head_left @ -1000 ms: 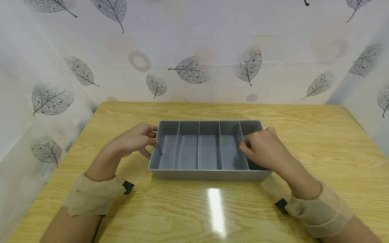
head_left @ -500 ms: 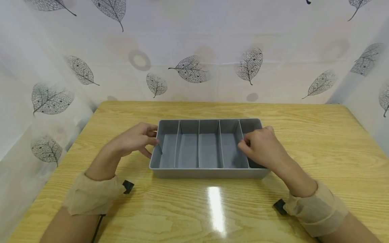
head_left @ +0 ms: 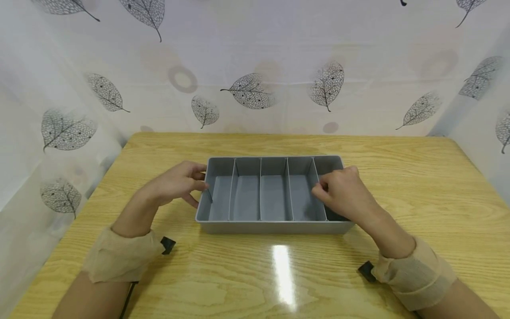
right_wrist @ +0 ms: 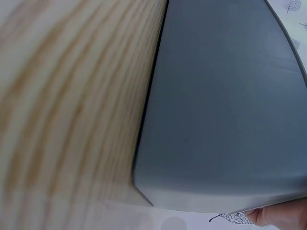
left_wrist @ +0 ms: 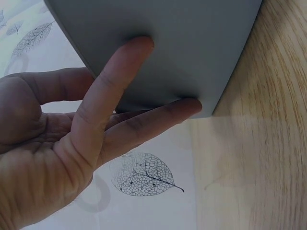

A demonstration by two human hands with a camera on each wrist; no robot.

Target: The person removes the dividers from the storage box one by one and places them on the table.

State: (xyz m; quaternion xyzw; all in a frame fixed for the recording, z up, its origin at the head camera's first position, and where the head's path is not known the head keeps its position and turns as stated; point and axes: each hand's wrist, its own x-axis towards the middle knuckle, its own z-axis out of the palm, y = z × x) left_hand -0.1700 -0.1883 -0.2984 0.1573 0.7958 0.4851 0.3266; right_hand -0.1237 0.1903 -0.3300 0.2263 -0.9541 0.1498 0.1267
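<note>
A grey compartment tray (head_left: 276, 227) with several thin upright dividers lies lengthwise on the wooden table. At its left end my left hand (head_left: 175, 181) grips the end wall: in the left wrist view, two fingertips (left_wrist: 136, 45) press the outer face, while another digit passes behind the rim. My right hand (head_left: 345, 194), fingers curled, is over the right-end compartment. Its thumb and forefinger pinch at the top edge of the rightmost divider (head_left: 316, 170); the other fingers are hidden beneath the hand. The right wrist view is mostly filled by the tray's outer wall, with part of the hand (right_wrist: 283, 215) at the lower right.
The wood-grain table (head_left: 239, 274) extends around the tray on all sides. Behind and beside it hangs a pale curtain (head_left: 287, 102) printed with leaves. Cloth bands (head_left: 123, 254) wrap both wrists, each with a small black camera (head_left: 168, 245).
Between one second and half a second ago, the tray shifted slightly away from the person, and the right hand moved slightly left. Since then both hands and the tray have stayed still.
</note>
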